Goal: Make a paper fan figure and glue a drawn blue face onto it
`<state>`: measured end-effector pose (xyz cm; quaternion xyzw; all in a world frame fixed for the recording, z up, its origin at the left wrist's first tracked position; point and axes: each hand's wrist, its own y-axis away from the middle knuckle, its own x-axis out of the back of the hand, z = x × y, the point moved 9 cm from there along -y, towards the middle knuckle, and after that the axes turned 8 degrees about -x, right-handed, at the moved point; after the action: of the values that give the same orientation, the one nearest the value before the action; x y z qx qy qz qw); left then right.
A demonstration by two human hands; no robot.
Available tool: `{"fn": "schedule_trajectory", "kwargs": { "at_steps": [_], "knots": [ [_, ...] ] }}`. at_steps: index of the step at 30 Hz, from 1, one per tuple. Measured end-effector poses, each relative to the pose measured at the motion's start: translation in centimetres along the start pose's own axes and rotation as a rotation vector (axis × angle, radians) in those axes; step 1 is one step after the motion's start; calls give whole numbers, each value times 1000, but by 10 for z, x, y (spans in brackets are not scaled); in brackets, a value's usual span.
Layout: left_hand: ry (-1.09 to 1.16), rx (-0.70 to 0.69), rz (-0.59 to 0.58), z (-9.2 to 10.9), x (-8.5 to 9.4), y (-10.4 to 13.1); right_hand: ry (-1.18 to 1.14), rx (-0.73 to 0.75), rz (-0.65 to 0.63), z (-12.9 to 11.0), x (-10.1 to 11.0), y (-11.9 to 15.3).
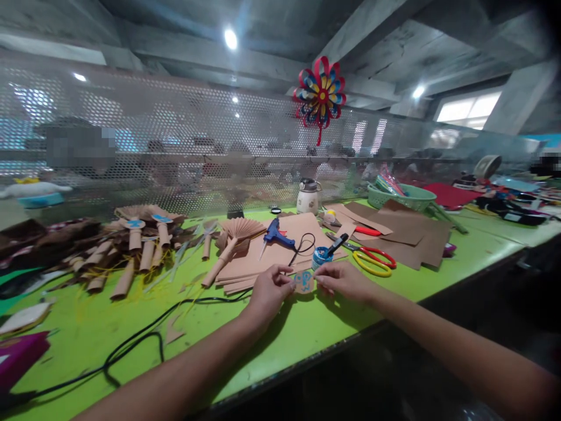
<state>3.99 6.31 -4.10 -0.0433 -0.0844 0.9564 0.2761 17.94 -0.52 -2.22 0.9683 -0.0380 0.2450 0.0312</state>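
Between both hands, just above the green table [302, 356], is a small brown paper piece [304, 282] with blue painted marks. My left hand [272, 292] pinches its left edge and my right hand [344, 280] pinches the right edge. Right behind the fingers stands a small jar of blue paint [322, 257] with a dark-handled brush [338, 244] leaning in it. Beyond my left hand lies a stack of brown paper sheets [249, 266], with a blue glue gun [278, 235] on top. Scissors [372, 260] with red and yellow handles rest to the right.
Pleated paper fans with rolled handles [135, 234] pile up at left. A black cord [144, 336] crosses the table. At the back stand a white bottle [308, 197] and a green basket [401, 197], before a perforated metal screen [197, 146] bearing a paper flower [322, 96].
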Motion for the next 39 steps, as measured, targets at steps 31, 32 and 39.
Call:
{"fn": "schedule_trajectory", "kwargs": {
  "at_steps": [31,32,39],
  "knots": [
    [26,-167,176,20,24,-8,219,274,219,-68,11,-27],
    [2,-175,185,22,26,-8,202,277,233,-69,15,-30],
    [-191,-257,287,41,57,-23,70,280,309,-63,26,-48]
  ]
}}
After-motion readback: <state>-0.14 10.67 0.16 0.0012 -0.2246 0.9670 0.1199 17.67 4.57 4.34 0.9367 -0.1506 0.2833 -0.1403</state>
